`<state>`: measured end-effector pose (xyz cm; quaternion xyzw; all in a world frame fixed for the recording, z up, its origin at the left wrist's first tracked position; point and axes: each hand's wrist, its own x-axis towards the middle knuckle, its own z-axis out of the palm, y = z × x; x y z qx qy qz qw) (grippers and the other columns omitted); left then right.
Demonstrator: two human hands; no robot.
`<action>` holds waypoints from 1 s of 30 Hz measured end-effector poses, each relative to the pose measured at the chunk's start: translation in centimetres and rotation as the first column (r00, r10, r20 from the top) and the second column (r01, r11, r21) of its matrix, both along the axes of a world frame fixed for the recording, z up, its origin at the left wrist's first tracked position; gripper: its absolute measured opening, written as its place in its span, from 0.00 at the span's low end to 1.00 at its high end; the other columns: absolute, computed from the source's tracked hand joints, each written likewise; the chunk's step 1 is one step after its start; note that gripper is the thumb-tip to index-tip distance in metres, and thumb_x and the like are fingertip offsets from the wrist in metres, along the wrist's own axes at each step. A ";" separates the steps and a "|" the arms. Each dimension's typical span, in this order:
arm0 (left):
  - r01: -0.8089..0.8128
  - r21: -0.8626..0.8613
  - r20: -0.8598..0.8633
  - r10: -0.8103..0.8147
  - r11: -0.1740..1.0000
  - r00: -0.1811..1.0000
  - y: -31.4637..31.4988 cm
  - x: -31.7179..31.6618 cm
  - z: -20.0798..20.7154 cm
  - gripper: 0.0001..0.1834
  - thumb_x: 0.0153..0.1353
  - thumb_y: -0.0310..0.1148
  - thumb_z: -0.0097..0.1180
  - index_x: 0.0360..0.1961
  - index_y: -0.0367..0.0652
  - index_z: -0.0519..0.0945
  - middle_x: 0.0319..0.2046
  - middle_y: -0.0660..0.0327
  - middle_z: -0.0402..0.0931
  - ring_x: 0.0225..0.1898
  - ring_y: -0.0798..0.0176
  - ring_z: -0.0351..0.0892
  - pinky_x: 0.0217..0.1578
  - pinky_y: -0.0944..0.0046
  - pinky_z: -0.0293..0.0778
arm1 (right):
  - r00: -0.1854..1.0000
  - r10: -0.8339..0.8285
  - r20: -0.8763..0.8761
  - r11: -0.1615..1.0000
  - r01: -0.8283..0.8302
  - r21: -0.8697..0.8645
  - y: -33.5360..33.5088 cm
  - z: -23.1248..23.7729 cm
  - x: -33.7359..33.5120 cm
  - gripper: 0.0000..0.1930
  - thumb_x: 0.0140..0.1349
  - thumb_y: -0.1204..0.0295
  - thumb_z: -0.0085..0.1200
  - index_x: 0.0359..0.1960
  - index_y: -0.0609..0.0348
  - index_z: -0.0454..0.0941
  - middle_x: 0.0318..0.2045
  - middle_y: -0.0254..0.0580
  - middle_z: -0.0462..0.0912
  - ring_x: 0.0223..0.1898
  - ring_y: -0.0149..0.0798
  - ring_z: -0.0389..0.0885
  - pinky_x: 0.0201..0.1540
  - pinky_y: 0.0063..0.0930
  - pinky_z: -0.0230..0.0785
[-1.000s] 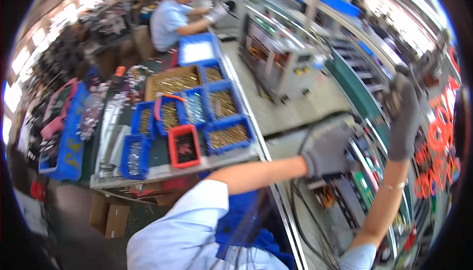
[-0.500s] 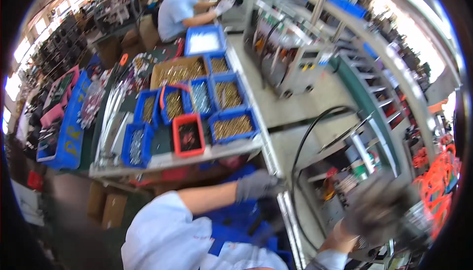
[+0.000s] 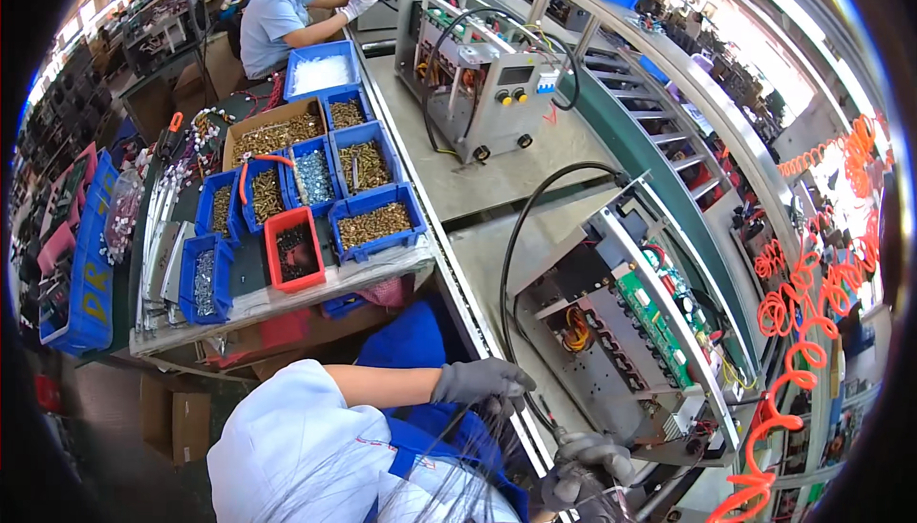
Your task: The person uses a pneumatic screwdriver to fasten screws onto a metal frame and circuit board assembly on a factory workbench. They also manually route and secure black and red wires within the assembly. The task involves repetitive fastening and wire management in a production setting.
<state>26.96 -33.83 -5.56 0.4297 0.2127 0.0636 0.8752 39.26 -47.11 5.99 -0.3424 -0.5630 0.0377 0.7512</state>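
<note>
Open chassis [image 3: 597,394] is lying beyond and to the right of both hands, its long axis slanting from far left to near right. Right hand [image 3: 592,470] is sitting nearer, just beside the chassis's near left corner; left hand [image 3: 482,384] is hovering by the metal rail [image 3: 458,286], farther off. Black cable [image 3: 517,234] is looping down toward the right hand. Left fingers are pointing rightward, bent; right fingers are curling (detail partly hidden). Whether either of the 2 hands is gripping anything, I cannot tell.
</note>
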 end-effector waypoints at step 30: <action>-0.153 -0.344 -0.029 0.153 0.926 0.988 -2.7 2.9 2.7 0.18 0.66 0.45 0.56 0.43 0.39 0.79 0.26 0.66 0.76 0.23 0.75 0.72 0.21 0.78 0.68 | 0.976 -0.100 -0.193 0.979 0.132 0.157 -1.1 0.3 1.0 0.27 0.54 0.62 0.56 0.54 0.62 0.67 0.22 0.33 0.60 0.17 0.29 0.65 0.20 0.26 0.67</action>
